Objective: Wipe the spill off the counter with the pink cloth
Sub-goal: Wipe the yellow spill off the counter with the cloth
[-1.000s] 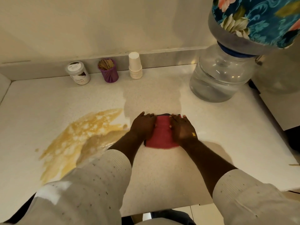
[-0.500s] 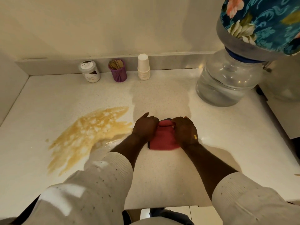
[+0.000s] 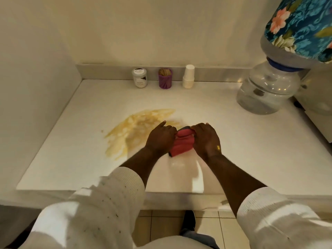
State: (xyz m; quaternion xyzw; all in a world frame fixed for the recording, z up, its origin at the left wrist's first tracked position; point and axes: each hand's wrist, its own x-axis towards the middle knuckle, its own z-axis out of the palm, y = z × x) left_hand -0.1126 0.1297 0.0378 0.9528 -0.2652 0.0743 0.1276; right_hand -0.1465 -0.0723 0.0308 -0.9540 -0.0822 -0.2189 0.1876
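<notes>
The pink cloth (image 3: 182,143) is bunched up on the white counter (image 3: 251,150), gripped from both sides. My left hand (image 3: 159,139) holds its left edge and my right hand (image 3: 204,139) holds its right edge, fingers curled over the top fold. A yellow-brown spill (image 3: 133,128) spreads over the counter just left of my left hand, reaching toward the cloth. Most of the cloth's sides are hidden under my fingers.
Against the back wall stand a white-lidded jar (image 3: 140,77), a purple toothpick holder (image 3: 165,78) and a stack of white paper cups (image 3: 188,76). A large water bottle (image 3: 265,94) with a floral cover sits at the right. A side wall bounds the counter at left.
My hands have drawn together and gathered the flat cloth into a bunch. The view has pulled back and shifted, so the spill now sits closer to my left hand.
</notes>
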